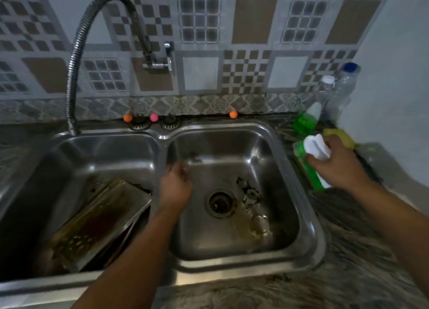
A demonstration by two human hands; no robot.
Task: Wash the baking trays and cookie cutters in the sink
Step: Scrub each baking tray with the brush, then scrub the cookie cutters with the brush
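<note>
Two greasy baking trays (pixel 99 225) are leaning in the left basin of the steel double sink (pixel 299 169); several small cookie cutters (pixel 251 206) are lying blurred in the right basin. The right hand (pixel 334 164) is gripping a green detergent bottle (pixel 310 162) over the dark stone counter (pixel 352 250). The left hand (pixel 175 185) is hanging loosely curled, holding nothing I can make out.

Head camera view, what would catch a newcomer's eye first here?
The bright green soap bottle gripped by the right hand on the counter beside the right basin. Next, the stained baking trays leaning in the left basin, and the left hand hovering over the right one.
</note>
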